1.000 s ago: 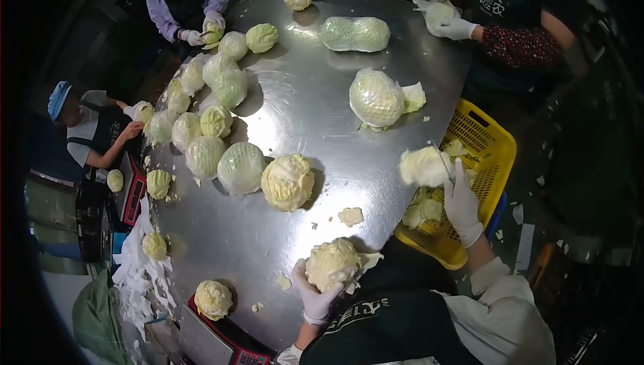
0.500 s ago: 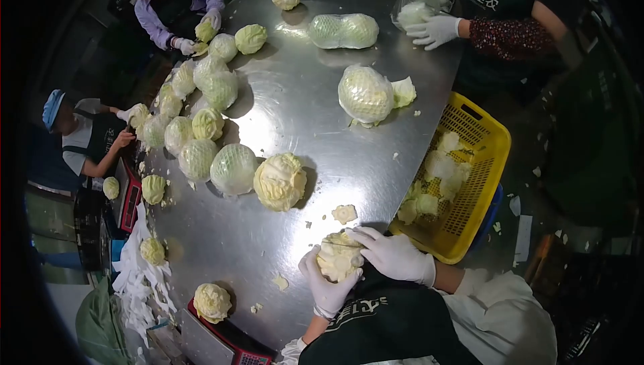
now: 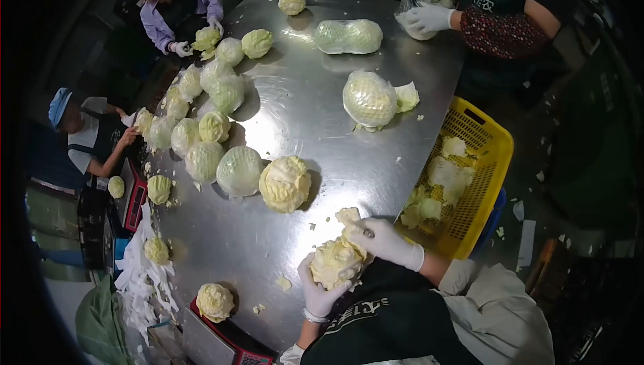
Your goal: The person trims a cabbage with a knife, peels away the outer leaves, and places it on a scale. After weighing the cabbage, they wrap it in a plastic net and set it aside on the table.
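My left hand (image 3: 323, 293), in a white glove, cups a pale, trimmed cabbage (image 3: 337, 262) from its near left side, just over the table's near edge. On the far right side of that cabbage is my right hand (image 3: 391, 243), also gloved, its fingers curled in on a piece of cabbage leaf (image 3: 349, 217). That leaf reaches out past the fingertips toward the table; its lower part is hidden by the hand and the cabbage. A larger bare cabbage (image 3: 285, 184) sits farther off, beside a cabbage in foam netting (image 3: 239, 171).
A yellow crate (image 3: 497, 153) with leaf scraps stands by the right edge of the steel table (image 3: 302, 123). Netted cabbages (image 3: 227, 92) line the left side. A red scale (image 3: 251, 357) and a cabbage (image 3: 215, 302) are at near left. Co-workers (image 3: 493, 23) handle cabbages around the table.
My right hand has shifted off the top of the cabbage to its far right side and closed on the leaf piece. The cabbage has turned slightly in my left hand.
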`<state>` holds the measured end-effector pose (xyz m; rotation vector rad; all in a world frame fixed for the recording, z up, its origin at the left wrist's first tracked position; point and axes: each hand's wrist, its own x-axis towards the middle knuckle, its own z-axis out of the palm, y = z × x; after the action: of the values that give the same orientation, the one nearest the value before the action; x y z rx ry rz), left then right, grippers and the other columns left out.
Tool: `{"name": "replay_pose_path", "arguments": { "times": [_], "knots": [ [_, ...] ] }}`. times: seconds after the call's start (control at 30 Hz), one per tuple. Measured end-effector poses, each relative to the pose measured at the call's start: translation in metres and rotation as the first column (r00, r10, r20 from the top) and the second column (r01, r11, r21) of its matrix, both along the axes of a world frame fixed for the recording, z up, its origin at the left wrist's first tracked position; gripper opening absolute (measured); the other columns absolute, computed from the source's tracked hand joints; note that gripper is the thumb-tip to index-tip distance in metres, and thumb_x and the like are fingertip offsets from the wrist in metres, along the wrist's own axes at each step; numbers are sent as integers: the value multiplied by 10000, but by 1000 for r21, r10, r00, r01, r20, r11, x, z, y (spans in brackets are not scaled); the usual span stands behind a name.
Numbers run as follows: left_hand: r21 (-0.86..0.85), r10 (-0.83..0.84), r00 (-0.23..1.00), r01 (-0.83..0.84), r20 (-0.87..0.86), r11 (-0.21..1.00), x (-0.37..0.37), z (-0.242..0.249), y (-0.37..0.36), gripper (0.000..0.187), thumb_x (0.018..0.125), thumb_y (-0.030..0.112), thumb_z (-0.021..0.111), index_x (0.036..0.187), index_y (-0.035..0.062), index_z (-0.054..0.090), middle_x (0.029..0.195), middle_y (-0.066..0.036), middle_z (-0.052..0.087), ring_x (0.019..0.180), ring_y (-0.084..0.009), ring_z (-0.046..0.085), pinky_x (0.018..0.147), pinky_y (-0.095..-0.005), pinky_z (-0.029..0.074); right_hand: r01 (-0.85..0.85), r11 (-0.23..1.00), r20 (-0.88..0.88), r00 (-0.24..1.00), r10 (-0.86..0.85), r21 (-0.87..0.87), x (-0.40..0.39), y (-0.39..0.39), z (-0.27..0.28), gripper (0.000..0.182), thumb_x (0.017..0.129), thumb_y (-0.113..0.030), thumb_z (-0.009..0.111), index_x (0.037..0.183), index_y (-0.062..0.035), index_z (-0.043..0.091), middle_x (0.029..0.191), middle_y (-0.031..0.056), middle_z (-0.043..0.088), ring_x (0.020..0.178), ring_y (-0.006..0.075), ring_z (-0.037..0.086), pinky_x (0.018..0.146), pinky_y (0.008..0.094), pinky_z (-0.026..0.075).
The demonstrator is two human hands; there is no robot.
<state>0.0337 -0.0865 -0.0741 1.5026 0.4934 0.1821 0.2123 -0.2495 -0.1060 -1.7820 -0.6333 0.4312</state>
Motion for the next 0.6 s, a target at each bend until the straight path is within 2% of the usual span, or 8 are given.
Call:
{"name": "replay_pose_path", "arguments": {
  "times": [0.03, 0.1, 0.2, 0.27, 0.3, 0.43, 0.47, 0.6],
  "knots": [
    [-39, -1, 1000, 1, 1, 999, -2, 3, 3, 997, 665, 108, 907, 1450, 36, 297, 1374, -144, 435, 1275, -275, 494, 1089, -404, 426, 77, 996, -216, 972, -87, -53, 3, 0, -15, 346, 880, -347, 723, 969, -13, 698, 762, 127, 695, 619, 202, 652, 600, 339, 516],
    [-84, -60, 998, 60, 2, 995, -10, 8, 16, 1037, 670, 115, 906, 1484, 35, 269, 1415, -153, 444, 1318, -279, 480, 1116, -413, 410, 128, 982, -244, 957, -159, -139, 20, -9, -15, 332, 903, -343, 704, 894, -12, 703, 654, 115, 646, 560, 220, 613, 575, 351, 496],
    [-164, -144, 985, 127, -97, 978, -32, 12, 45, 1092, 663, 119, 902, 1517, 26, 227, 1431, -153, 454, 1338, -284, 476, 1136, -423, 397, 176, 967, -94, 976, -196, -183, 37, -22, -26, 333, 903, -355, 707, 926, -23, 710, 770, 116, 688, 660, 251, 657, 631, 383, 519],
    [-140, -153, 980, 136, -124, 981, -53, 10, 57, 1104, 662, 115, 893, 1526, 23, 213, 1436, -160, 441, 1344, -290, 470, 1138, -426, 396, 240, 899, 202, 964, -175, -367, 47, -29, -7, 409, 881, -299, 721, 1163, -8, 663, 1107, 175, 681, 840, 261, 693, 769, 388, 541],
    [-119, -172, 974, 155, -149, 981, -61, 9, 60, 1115, 660, 110, 885, 1535, 20, 199, 1441, -166, 427, 1350, -297, 464, 1140, -428, 395, 228, 904, 198, 966, -165, -363, 45, -26, 9, 409, 881, -299, 721, 1163, -8, 663, 1107, 175, 681, 840, 261, 693, 769, 388, 541],
    [32, -13, 984, 19, -176, 999, -53, 29, 24, 1164, 631, 120, 873, 1549, -4, 168, 1499, -195, 312, 1376, -309, 416, 1141, -423, 386, -101, 918, 260, 942, 213, -385, 6, 5, 64, 925, 827, -548, 721, 1542, -115, 324, 1436, 171, 502, 1064, 367, 671, 909, 442, 544],
    [224, -47, 978, 93, -204, 970, -58, 14, 27, 1154, 641, 148, 868, 1545, -25, 172, 1494, -217, 288, 1392, -343, 381, 1150, -436, 359, -277, 892, 65, 945, 320, -358, -8, 17, 67, 994, 785, -599, 737, 1540, -98, 329, 1433, 178, 506, 1102, 393, 652, 932, 466, 531],
    [399, -85, 957, 195, -277, 896, -48, 33, 23, 1153, 648, 204, 890, 1537, -29, 194, 1482, -251, 275, 1399, -403, 344, 1157, -468, 335, -518, 813, -45, 849, 526, -267, -23, 42, 41, 879, 813, -583, 714, 1458, -37, 474, 1285, 196, 624, 1075, 365, 671, 928, 424, 524]
  ]
}}
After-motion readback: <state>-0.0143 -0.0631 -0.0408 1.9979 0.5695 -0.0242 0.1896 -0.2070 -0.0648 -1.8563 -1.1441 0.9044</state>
